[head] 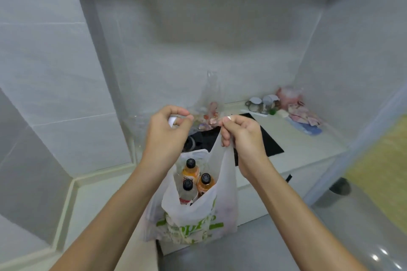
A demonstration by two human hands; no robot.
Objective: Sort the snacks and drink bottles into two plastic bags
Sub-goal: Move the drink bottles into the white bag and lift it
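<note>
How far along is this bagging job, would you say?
Nearly finished, it seems. Three black-capped drink bottles already stand in the white plastic bag with green print. The right hand pinches that bag's handle, while the left hand pinches something white, likely the other handle. Behind, a clear plastic bag holds what look like snacks. Left: probably tying the handles.

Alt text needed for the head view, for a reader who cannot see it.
Both hands, left hand and right hand, pinch the handles of a white plastic bag holding three black-capped drink bottles. A clear bag of snacks stands behind on the counter.
</note>
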